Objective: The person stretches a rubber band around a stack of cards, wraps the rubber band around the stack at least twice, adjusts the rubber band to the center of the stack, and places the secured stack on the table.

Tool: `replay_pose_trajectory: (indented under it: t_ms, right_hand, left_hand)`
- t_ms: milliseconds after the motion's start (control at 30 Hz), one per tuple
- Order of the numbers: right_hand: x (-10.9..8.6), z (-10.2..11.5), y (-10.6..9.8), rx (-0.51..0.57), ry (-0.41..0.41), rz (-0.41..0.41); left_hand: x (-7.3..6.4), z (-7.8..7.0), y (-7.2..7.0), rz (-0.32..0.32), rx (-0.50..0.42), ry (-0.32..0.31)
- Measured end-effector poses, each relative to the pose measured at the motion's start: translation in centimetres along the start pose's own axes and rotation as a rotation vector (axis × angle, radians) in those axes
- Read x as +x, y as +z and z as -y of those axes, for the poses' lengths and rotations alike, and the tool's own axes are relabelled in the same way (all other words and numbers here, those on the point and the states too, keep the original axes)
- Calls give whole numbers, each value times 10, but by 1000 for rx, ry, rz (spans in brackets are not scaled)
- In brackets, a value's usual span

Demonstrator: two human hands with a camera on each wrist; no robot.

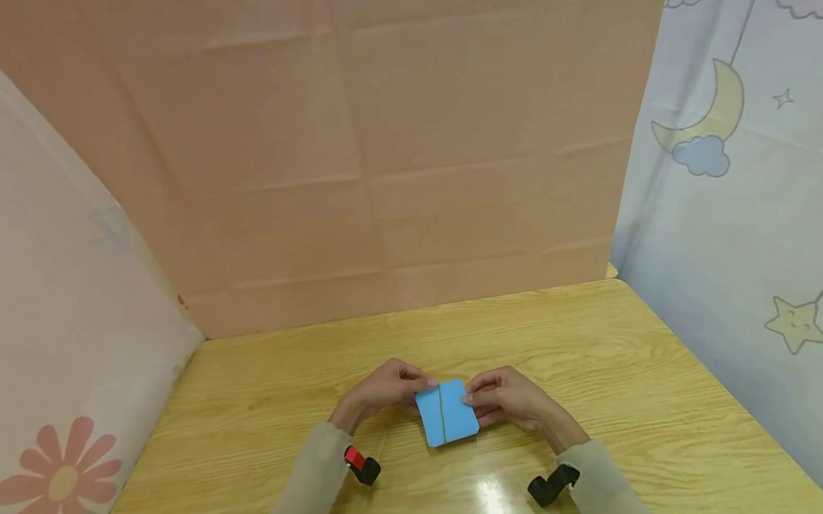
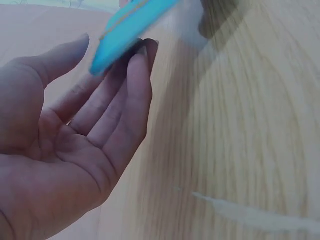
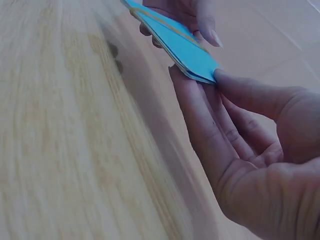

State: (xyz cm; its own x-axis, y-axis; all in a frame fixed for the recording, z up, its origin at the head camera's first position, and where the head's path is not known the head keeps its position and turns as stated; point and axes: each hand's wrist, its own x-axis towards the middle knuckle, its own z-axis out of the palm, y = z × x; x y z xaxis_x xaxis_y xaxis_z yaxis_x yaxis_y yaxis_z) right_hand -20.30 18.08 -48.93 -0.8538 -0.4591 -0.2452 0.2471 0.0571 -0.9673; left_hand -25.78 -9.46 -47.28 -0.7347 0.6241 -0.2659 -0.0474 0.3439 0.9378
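A flat, round-cornered blue card stack (image 1: 459,411), bound by a thin tan band (image 1: 441,416), is pinched above the wood-grained table (image 1: 285,372) by the right hand (image 1: 513,398); beneath its opposite side, the left hand (image 1: 385,390) is placed, its grip unclear.

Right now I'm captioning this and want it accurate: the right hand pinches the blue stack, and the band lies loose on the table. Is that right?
Not quite: the band isn't loose on the table; it runs across the blue stack, as the head view shows. The right hand does pinch the stack.
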Motion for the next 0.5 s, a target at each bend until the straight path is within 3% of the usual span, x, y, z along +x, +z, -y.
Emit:
replay_pose_trajectory:
  t_ms: [500]
  right_hand:
    - [0, 2, 3, -24, -12, -2]
  left_hand:
    - [3, -4, 10, -69, 41, 26]
